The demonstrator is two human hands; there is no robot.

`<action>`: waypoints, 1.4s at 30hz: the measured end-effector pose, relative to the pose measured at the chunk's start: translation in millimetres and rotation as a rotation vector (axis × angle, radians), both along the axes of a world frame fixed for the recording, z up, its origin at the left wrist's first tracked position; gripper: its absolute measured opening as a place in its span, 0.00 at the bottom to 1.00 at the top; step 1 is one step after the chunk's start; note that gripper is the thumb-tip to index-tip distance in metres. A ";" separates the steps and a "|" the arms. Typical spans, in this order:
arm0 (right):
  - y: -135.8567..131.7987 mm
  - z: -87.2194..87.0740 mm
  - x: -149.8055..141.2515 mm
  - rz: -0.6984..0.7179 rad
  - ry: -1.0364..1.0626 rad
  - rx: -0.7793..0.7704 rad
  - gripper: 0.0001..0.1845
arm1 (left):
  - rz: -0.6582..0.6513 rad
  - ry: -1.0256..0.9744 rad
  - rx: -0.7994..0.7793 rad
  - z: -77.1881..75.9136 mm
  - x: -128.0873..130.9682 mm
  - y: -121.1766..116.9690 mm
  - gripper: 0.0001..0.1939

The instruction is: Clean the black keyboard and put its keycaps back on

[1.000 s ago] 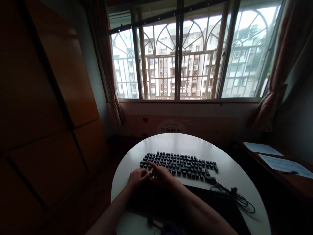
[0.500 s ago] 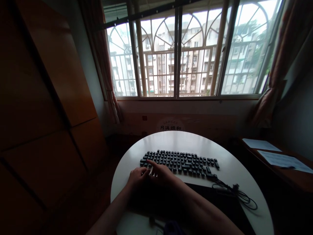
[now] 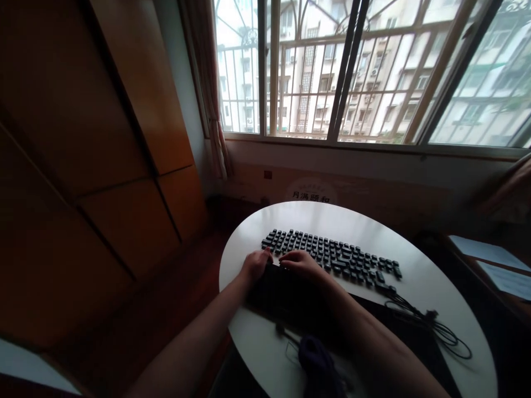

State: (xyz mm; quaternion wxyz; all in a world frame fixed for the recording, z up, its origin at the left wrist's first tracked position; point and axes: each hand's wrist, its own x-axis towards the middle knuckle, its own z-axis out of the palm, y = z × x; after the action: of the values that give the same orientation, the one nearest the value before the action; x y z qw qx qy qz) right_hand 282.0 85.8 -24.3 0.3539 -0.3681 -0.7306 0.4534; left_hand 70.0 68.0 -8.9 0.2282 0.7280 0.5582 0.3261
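Observation:
A black keyboard base (image 3: 290, 293), dark and low in detail, lies at the front of the round white table. Loose black keycaps (image 3: 332, 251) stand in rows just beyond it, in keyboard order. My left hand (image 3: 256, 264) is at the base's far left corner with its fingers curled in. Close to its right, my right hand (image 3: 302, 262) bends over the far edge of the base, fingers together and pointing left. Anything between the fingers of either hand is too small or hidden to name. My right forearm covers part of the base.
A coiled black cable (image 3: 450, 331) lies on the table's (image 3: 244, 232) right side. Near the front edge are a purple item (image 3: 315, 354) and a small dark-headed tool (image 3: 282, 330). Papers (image 3: 489, 251) rest on a surface at right. A wooden cabinet (image 3: 141, 99) stands left.
The view has swung left and down. My right hand has drawn back from the keycaps at the left end of the rows to the base's far edge. My hands are slightly farther apart.

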 end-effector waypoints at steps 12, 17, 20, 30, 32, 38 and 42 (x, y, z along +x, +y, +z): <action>-15.7 6.0 -6.6 -0.028 -0.175 0.200 0.13 | 0.005 0.030 -0.003 -0.3 0.9 -0.8 0.31; -22.9 12.6 -9.2 -0.052 -0.275 0.319 0.12 | 0.005 0.045 -0.007 0.5 0.6 -1.4 0.31; -26.6 17.9 -10.5 -0.066 -0.352 0.392 0.11 | 0.003 0.051 -0.003 -0.4 0.5 -1.0 0.31; -42.0 38.9 -21.1 -0.110 -0.618 0.525 0.12 | -0.019 0.087 0.022 1.4 -0.4 0.8 0.22; -43.6 41.0 -23.1 -0.106 -0.670 0.545 0.12 | -0.020 0.091 0.028 2.4 -0.5 0.4 0.21; -44.2 41.5 -22.6 -0.138 -0.714 0.559 0.13 | -0.024 0.102 0.016 -0.3 -1.0 2.2 0.21; -43.2 41.1 -20.9 -0.137 -0.691 0.560 0.12 | -0.025 0.113 0.009 -0.9 -1.1 3.0 0.22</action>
State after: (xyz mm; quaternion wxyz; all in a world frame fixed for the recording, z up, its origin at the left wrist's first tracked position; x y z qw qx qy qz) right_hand 261.2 42.5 16.8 0.2042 -0.4353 -0.8745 0.0642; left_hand 69.0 71.0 -9.8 0.1972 0.7533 0.5595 0.2840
